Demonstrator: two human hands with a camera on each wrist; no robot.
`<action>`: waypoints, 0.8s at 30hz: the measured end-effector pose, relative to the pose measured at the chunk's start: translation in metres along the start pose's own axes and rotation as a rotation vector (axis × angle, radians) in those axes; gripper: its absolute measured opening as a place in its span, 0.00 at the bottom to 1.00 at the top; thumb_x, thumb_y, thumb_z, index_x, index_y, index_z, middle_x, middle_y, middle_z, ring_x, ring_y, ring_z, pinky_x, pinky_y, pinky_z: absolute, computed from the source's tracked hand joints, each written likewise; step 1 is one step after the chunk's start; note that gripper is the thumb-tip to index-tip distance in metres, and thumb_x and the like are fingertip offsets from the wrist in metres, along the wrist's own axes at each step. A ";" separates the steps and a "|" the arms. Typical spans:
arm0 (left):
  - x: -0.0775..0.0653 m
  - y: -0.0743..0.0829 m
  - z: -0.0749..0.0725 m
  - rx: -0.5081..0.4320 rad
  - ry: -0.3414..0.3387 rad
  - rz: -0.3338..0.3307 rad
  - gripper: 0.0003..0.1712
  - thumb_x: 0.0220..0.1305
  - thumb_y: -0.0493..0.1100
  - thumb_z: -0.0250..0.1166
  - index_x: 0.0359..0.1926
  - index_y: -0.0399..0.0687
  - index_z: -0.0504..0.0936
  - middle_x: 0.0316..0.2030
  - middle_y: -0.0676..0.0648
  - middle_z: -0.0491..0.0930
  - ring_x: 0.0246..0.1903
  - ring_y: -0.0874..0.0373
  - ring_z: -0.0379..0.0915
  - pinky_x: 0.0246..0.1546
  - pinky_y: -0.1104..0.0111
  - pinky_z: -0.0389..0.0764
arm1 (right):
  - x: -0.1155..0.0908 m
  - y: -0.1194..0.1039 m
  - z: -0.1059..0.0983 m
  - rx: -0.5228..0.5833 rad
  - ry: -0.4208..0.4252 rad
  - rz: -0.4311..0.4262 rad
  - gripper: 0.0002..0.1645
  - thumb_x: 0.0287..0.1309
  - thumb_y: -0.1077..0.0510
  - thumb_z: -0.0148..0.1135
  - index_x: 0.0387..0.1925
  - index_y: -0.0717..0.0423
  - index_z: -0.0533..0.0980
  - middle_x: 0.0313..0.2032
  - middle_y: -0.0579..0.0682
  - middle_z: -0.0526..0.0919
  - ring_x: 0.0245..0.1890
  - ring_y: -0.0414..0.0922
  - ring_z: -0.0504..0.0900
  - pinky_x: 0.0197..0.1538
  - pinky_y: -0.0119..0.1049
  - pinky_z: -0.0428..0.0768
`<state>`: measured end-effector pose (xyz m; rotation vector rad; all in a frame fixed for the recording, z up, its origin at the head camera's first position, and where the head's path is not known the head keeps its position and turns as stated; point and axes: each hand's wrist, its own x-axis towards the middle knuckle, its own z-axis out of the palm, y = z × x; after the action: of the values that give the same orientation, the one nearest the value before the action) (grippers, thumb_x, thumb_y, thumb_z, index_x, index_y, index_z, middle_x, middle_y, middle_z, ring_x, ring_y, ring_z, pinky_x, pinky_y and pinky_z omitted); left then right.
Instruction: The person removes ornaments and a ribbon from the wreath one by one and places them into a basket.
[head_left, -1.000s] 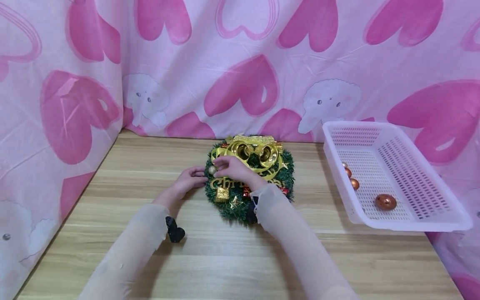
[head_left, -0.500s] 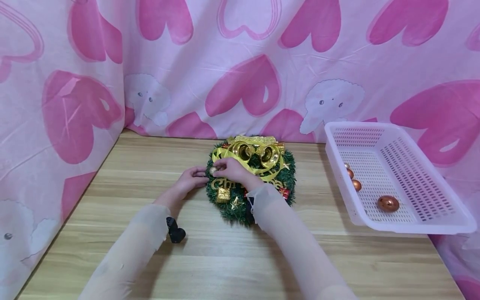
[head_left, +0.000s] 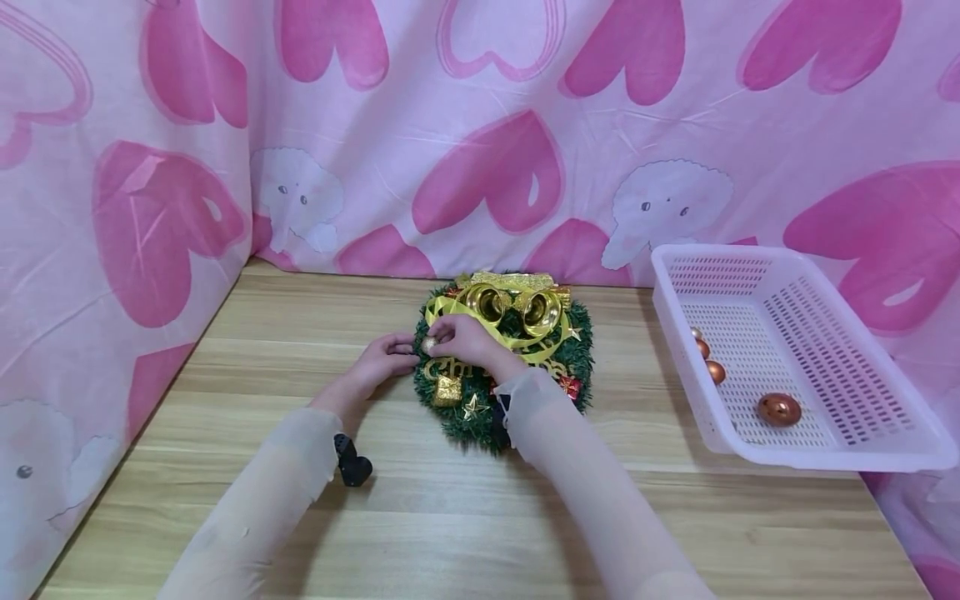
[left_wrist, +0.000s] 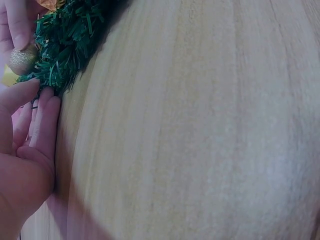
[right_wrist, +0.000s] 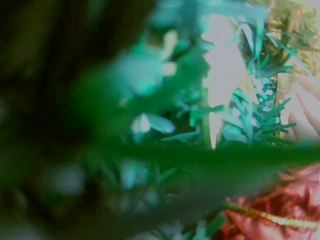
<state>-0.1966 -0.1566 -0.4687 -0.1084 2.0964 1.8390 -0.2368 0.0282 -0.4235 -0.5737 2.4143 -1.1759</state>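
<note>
A green Christmas wreath (head_left: 468, 427) lies on the wooden table near the back, decorated with gold bells (head_left: 540, 310), yellow ribbon, stars, small gift boxes and gold lettering. My right hand (head_left: 474, 343) reaches across it and pinches a gold glitter ball (head_left: 429, 345) at its left side. In the left wrist view, a right fingertip lies on that glitter ball (left_wrist: 23, 61). My left hand (head_left: 375, 365) is at the wreath's left edge, its fingers (left_wrist: 46, 122) fairly straight against the greenery. Blurred green needles fill most of the right wrist view.
A white perforated plastic basket (head_left: 750, 292) stands at the right, with a copper egg-shaped ornament (head_left: 780, 409) and several small balls (head_left: 716, 372) inside. Pink heart-print cloth (head_left: 487, 175) rises along the back and left edges of the table.
My right thumb and fingers have closed in on the gold glitter ball from slightly above it. The left hand has kept its place at the wreath's edge.
</note>
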 end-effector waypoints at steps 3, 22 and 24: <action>0.001 0.000 0.001 0.001 0.002 0.000 0.31 0.61 0.31 0.58 0.64 0.30 0.60 0.50 0.40 0.73 0.38 0.66 0.74 0.50 0.72 0.81 | -0.002 0.000 -0.003 0.034 0.010 -0.009 0.16 0.50 0.59 0.69 0.43 0.58 0.78 0.41 0.52 0.83 0.42 0.45 0.79 0.46 0.31 0.81; 0.001 0.000 0.001 0.017 0.008 -0.014 0.32 0.60 0.31 0.59 0.65 0.32 0.61 0.56 0.34 0.69 0.41 0.63 0.74 0.53 0.70 0.80 | -0.012 -0.007 -0.015 0.170 0.052 -0.005 0.17 0.52 0.59 0.68 0.45 0.55 0.80 0.42 0.53 0.83 0.41 0.45 0.79 0.43 0.32 0.82; 0.002 -0.001 0.001 0.016 0.008 -0.011 0.32 0.60 0.31 0.59 0.65 0.32 0.61 0.57 0.34 0.69 0.42 0.63 0.74 0.54 0.70 0.80 | -0.014 -0.010 -0.017 0.169 0.056 -0.020 0.17 0.52 0.59 0.67 0.45 0.55 0.79 0.42 0.53 0.83 0.41 0.45 0.80 0.43 0.32 0.82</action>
<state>-0.1978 -0.1559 -0.4697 -0.1232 2.1111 1.8179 -0.2321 0.0410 -0.4032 -0.5197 2.3299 -1.4048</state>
